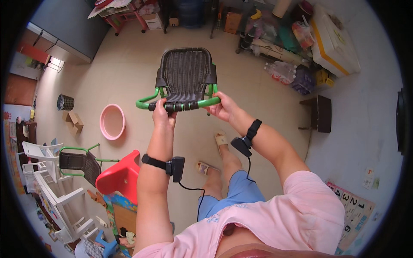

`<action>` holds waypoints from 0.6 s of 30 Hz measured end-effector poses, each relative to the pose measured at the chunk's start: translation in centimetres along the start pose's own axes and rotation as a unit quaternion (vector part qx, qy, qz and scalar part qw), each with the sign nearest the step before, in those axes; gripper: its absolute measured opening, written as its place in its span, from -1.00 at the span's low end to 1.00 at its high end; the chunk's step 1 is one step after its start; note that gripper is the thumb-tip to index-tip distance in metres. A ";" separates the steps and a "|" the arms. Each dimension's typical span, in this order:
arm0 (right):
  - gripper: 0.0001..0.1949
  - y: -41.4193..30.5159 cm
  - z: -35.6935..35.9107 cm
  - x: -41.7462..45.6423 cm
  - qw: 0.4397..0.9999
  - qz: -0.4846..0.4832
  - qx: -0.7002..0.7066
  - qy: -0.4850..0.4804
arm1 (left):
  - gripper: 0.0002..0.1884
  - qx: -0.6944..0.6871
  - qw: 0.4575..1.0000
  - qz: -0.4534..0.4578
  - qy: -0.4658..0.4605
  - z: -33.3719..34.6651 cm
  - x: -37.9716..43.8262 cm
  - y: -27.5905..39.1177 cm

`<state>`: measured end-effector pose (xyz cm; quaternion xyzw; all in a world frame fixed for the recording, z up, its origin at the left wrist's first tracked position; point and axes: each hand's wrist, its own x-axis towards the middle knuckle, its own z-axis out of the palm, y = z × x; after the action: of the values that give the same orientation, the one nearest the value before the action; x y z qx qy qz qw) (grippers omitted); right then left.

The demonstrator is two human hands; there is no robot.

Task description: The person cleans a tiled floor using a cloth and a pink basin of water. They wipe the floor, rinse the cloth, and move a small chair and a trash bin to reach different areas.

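Note:
A small chair (pixel 185 72) with a dark woven seat and back and a green tubular frame is held out before me in both hands. My left hand (pixel 164 114) grips the wrapped front rail of its seat near the left end. On the right end of the same green rail, my right hand (pixel 224 106) has its thumb on top and the fingers below. The chair's back points away from me. Most of its legs are hidden behind the seat and rail.
A pink basin (pixel 112 122), an opened cardboard box (pixel 73 123) and a wastebasket (pixel 65 102) stand left. A red plastic chair (pixel 121 177) and another woven chair (pixel 79 163) are at lower left. A dark stool (pixel 321 113) stands by the right wall, below plastic bottles (pixel 281 72).

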<state>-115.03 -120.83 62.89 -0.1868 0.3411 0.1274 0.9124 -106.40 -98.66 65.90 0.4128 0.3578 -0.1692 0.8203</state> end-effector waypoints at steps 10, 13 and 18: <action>-0.86 -14.6 -0.5 16.4 0.996 -0.038 -0.073 0.029 | -0.76 0.031 0.996 -0.026 -0.082 12.4 16.5 -1.3; -0.86 -18.0 -1.9 20.6 0.997 -0.043 -0.064 0.010 | -0.76 0.046 0.992 -0.045 -0.112 14.7 20.5 -1.8; -0.86 -21.5 -2.5 23.8 0.997 -0.057 -0.036 0.042 | -0.76 0.074 0.985 -0.053 -0.145 18.2 23.5 -2.8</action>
<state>-91.26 -138.70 50.69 -0.2439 0.3631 0.0797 0.8957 -83.73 -114.42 54.59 0.4238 0.2431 -0.2967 0.8205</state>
